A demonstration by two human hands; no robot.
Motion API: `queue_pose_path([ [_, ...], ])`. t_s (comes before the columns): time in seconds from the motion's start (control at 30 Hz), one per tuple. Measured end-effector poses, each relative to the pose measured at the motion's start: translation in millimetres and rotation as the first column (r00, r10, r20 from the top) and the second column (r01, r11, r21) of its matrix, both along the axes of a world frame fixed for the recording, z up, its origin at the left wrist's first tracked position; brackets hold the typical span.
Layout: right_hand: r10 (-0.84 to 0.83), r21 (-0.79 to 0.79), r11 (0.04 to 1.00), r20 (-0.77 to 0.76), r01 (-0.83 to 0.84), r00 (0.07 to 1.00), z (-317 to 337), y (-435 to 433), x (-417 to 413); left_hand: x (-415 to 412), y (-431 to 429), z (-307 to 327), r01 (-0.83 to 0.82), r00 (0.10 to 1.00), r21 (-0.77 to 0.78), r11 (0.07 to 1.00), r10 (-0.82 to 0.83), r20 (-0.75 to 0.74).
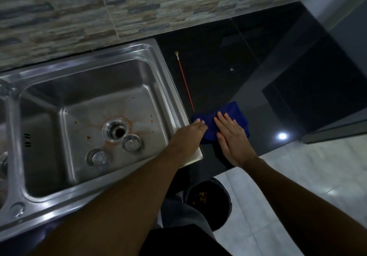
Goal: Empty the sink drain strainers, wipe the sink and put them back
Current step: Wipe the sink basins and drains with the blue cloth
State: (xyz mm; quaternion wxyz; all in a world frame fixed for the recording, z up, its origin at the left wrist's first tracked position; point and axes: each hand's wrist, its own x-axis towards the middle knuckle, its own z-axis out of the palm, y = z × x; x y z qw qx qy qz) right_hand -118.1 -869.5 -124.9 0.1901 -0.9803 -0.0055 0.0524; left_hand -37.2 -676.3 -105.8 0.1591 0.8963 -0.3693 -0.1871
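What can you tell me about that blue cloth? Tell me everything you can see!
The blue cloth is deep blue, soft-looking and bunched up, not spread flat. It lies on the black counter, right beside the steel sink. The left hand touches its near edge, and the right hand rests flat on top. A thin red stick ends near its far edge.

sink: shiny steel; counter: glossy black; cloth: soft blue fabric
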Motion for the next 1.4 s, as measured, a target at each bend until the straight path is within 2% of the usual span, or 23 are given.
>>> queue_pose_path([
  [0.07,0.074,-0.016,0.997,0.015,-0.073,0.997,3.5,-6.2,1.9,7.7,6.8,7.4,-0.014,0.999,-0.019,1.000,0.013,-0.045],
  [0.17,0.222,-0.197,0.955,-0.011,-0.220,0.975,5.3,-13.0,9.6,10.3,19.1,11.3,0.008,0.987,-0.025,1.000,-0.012,-0.158],
  [0.23,0.241,-0.247,0.940,-0.012,-0.236,0.970,6.5,-17.5,16.9,9.1,27.6,11.0,0.020,0.970,-0.069,0.997,-0.036,-0.239],
  [0.33,0.304,-0.334,0.903,0.056,-0.269,0.951,7.6,-22.3,23.5,5.9,38.3,12.1,0.011,0.960,-0.094,0.996,-0.037,-0.278],
  [0.4,0.323,-0.364,0.893,0.108,-0.265,0.940,9.2,-20.1,26.8,3.5,37.9,12.4,-0.009,0.973,-0.089,0.996,-0.012,-0.229],
  [0.53,0.266,-0.307,0.932,0.219,-0.193,0.939,18.4,-7.8,36.1,0.0,19.1,18.3,-0.058,0.993,-0.072,0.996,0.050,-0.108],
  [0.67,0.352,-0.286,0.921,0.317,-0.265,0.881,27.3,-4.1,33.4,-1.1,9.4,27.5,-0.120,0.992,-0.076,0.990,0.123,0.035],
  [0.73,0.370,-0.244,0.921,0.295,-0.305,0.881,28.3,-2.5,29.9,1.8,16.3,30.4,-0.146,0.989,-0.101,0.984,0.145,-0.020],
  [0.87,0.274,0.013,0.960,0.125,-0.278,0.954,34.7,18.3,26.8,5.1,41.3,38.1,-0.153,0.979,-0.177,0.972,0.125,-0.160],
  [0.97,0.158,0.146,0.975,0.069,-0.167,0.985,41.3,51.0,30.6,1.7,68.5,40.8,-0.306,0.941,-0.230,0.924,0.258,-0.219],
  [1.07,0.199,0.187,0.957,0.142,-0.223,0.970,49.8,89.9,32.4,-3.4,122.3,36.1,-0.439,0.893,-0.164,0.884,0.409,-0.189],
  [1.2,0.287,0.241,0.912,0.201,-0.331,0.937,53.9,152.0,40.4,-8.1,217.7,34.8,-0.682,0.728,-0.098,0.725,0.658,-0.195],
  [1.3,0.308,0.320,0.879,0.188,-0.354,0.933,51.8,219.9,53.8,-20.5,297.3,34.9,-0.758,0.652,-0.177,0.628,0.743,-0.154],
  [1.4,0.255,0.447,0.844,0.151,-0.296,0.955,49.0,297.0,69.2,-40.2,376.2,33.9,-0.809,0.583,-0.145,0.569,0.808,-0.087],
])
